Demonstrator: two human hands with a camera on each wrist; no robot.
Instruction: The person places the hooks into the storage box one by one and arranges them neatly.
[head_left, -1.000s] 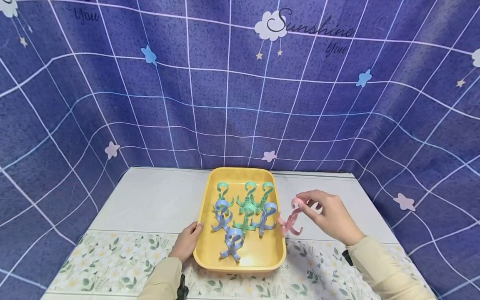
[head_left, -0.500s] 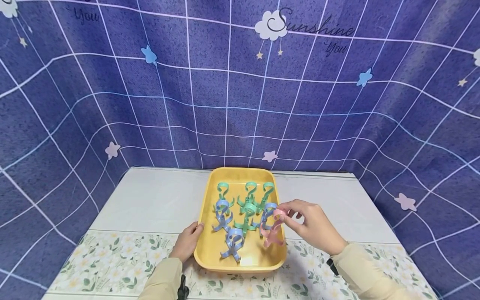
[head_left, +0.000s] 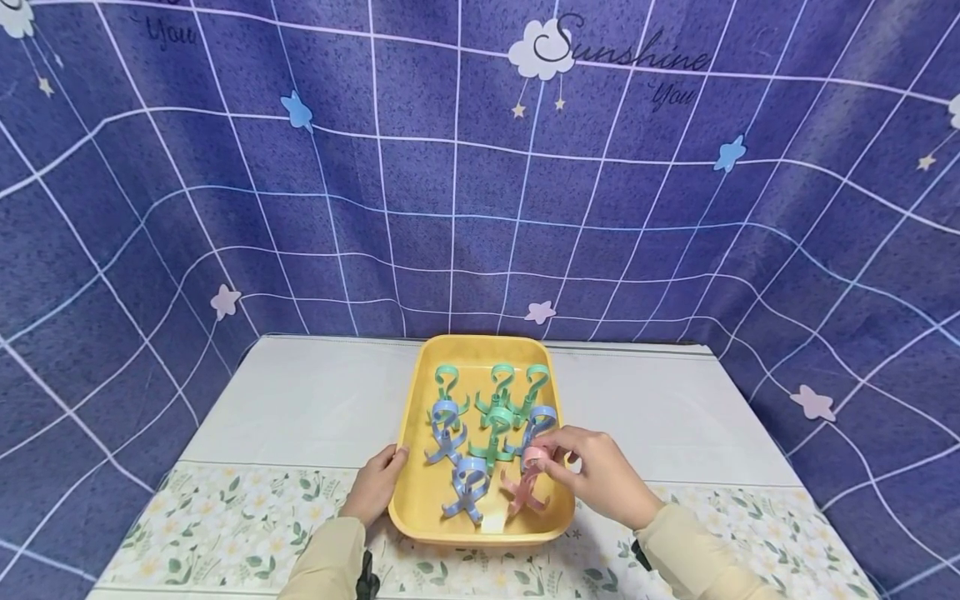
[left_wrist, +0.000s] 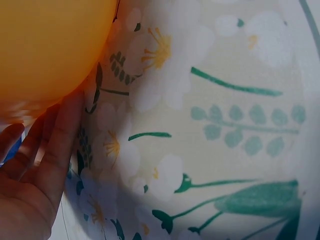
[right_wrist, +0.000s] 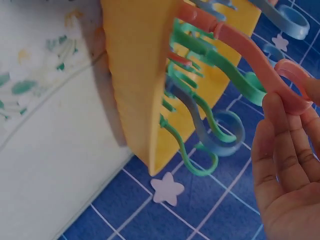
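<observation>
A yellow tray (head_left: 420,500) sits mid-table and holds several green and blue plastic hook clips (head_left: 491,408). My right hand (head_left: 592,471) pinches the ring of a pink hook clip (head_left: 525,487) whose legs stand on the tray floor at its front right, beside a blue clip (head_left: 465,487). In the right wrist view the pink hook clip (right_wrist: 240,47) runs up to my fingers (right_wrist: 280,145) over the tray wall (right_wrist: 140,90). My left hand (head_left: 372,483) rests against the tray's front left edge. The left wrist view shows those fingers (left_wrist: 50,155) touching the tray's underside (left_wrist: 45,45).
The table (head_left: 300,408) is white at the back, with a floral cloth (head_left: 225,525) along the front. A blue grid-pattern backdrop (head_left: 300,208) closes in the back and both sides. Bare tabletop lies left and right of the tray.
My right hand carried the pink clip from outside the tray's right edge leftward and down into the tray's front right. The left hand stayed on the tray.
</observation>
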